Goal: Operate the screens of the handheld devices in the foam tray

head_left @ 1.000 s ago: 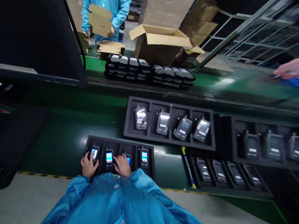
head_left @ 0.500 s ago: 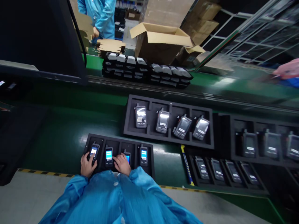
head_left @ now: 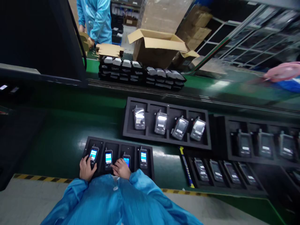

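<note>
Four lit handsets stand in the slots of a black foam tray (head_left: 150,156) at the near edge of the green belt (head_left: 58,140). The left hand (head_left: 86,168) rests on the first handset (head_left: 93,154), fingers curled lightly around its lower part, a fingertip laid at the bottom of the screen; nothing is lifted. The right hand (head_left: 122,168) lies between the second handset (head_left: 108,157) and the third handset (head_left: 127,160), fingers bent and pressing near the third one's lower edge; whether it is gripped or merely touched cannot be told. For this pressing to be done well, each unit is best kept seated in its slot, touched lightly with one fingertip, and the screens left uncovered so that they can be read. The fourth handset (head_left: 143,156) stands untouched just beside. Each unit is small, dark-cased, with a stub antenna and a bright blue-white screen. Beyond, a second tray (head_left: 206,125) holds four unlit units, some tilted. Farther right, more dark trays (head_left: 225,131) are filled. A stack of bagged units (head_left: 140,73) and an open carton (head_left: 154,47) are seen behind, where a co-worker (head_left: 98,18) in blue stands.
</note>
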`<state>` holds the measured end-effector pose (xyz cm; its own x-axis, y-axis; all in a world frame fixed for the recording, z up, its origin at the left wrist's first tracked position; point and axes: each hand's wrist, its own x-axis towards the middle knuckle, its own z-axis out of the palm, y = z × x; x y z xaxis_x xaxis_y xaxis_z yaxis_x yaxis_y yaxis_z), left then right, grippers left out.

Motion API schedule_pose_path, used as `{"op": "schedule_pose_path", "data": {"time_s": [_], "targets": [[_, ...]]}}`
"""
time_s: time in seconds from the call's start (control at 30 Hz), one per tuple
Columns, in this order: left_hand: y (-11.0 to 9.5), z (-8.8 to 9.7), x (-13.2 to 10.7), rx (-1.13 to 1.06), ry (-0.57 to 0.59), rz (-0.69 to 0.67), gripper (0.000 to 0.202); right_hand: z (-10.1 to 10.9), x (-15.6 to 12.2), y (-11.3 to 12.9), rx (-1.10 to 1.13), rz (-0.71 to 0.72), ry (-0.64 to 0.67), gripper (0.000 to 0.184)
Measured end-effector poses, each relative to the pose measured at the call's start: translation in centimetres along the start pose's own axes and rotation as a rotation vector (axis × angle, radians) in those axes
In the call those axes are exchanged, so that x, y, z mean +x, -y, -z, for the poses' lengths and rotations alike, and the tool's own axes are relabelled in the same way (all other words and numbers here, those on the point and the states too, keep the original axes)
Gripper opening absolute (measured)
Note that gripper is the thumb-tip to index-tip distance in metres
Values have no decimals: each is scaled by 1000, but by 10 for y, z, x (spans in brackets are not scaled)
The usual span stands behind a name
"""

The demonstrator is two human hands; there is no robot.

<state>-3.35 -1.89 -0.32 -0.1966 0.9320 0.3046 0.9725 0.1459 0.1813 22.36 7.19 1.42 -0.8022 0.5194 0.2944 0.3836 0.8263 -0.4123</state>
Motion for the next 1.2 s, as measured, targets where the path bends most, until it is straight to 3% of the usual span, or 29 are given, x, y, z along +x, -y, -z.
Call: {"op": "schedule_pose_path", "data": {"time_s": [0.43,0.93,1.07,1.2], "targets": [[-1,-7,-3,-19,-21,21,51,-6,2,0,-65,25,-61,20],[1,-11,-4,-50,16,66,55,-5,0,-2,-8,-34,62,24],[2,-9,-3,-48,26,67,56,1,4,1,33,-93,93,25],[1,-6,-2,-40,29,63,56,12,19,7,41,-263,60,44]]}}
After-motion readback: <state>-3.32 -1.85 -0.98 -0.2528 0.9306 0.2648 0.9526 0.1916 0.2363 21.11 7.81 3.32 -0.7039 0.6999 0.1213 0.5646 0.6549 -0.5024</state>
